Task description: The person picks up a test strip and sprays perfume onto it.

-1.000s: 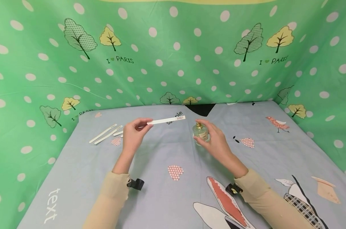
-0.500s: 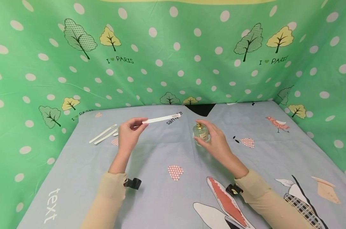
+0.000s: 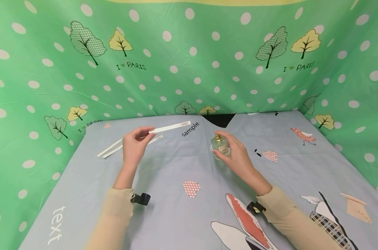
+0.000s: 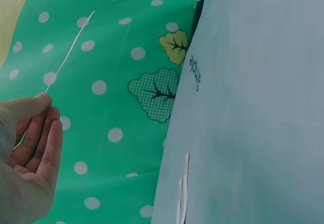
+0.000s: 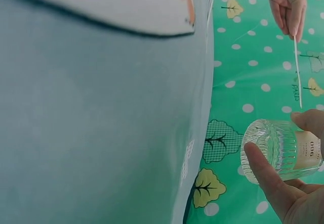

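Observation:
My left hand (image 3: 134,144) pinches one end of a white perfume test strip (image 3: 171,127) between thumb and fingertips. The strip points right, with small print near its free end; in the left wrist view the strip (image 4: 71,50) shows edge-on as a thin line. My right hand (image 3: 238,155) grips a clear glass perfume bottle (image 3: 219,148), index finger at its gold sprayer (image 3: 218,138) and thumb low on the glass. A pale label (image 5: 307,149) and ribbed glass show in the right wrist view. A gap separates strip and bottle.
More white test strips (image 3: 113,150) lie on the grey-blue printed cloth (image 3: 164,208) at the left, partly behind my left hand. A green dotted curtain (image 3: 189,69) hangs behind and along both sides.
My left hand has moved left with the test strip, away from the bottle, so another strip lying on the cloth now shows beyond it. The right hand and bottle have stayed nearly still.

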Demonstrator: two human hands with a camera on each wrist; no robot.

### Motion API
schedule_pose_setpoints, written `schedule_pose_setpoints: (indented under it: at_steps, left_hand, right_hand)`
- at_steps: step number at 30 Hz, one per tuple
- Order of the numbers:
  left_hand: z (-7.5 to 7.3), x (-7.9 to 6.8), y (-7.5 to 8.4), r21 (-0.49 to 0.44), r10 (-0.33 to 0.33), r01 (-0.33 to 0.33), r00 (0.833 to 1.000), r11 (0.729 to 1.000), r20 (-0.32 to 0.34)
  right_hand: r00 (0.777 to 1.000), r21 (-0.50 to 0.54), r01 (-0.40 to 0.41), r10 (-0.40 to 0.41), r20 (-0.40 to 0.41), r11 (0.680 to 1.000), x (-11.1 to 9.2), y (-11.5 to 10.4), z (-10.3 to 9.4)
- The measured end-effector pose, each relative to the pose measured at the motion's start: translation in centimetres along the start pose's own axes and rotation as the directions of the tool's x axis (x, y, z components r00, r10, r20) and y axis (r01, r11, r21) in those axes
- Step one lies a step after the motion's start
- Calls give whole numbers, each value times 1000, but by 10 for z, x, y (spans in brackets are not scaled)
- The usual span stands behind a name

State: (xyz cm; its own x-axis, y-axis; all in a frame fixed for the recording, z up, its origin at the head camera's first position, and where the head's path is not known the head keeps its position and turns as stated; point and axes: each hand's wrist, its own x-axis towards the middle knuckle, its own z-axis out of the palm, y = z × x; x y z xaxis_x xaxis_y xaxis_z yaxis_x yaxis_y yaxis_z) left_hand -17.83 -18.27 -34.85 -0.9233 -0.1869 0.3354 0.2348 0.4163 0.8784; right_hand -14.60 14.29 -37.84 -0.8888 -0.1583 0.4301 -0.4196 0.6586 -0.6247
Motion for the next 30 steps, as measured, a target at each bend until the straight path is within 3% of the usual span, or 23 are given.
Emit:
schedule_pose_setpoints:
  at_steps: [20, 30]
  left_hand:
    - [-31, 8, -13, -27, -41, 38, 994, 999, -106]
    - [-48, 11, -29, 49, -66, 76, 982, 996, -177]
  right_hand:
    - [1000, 5, -2, 2, -7, 1000, -2, 3, 1]
    - [1000, 6, 3, -3, -10, 1000, -2, 5, 1]
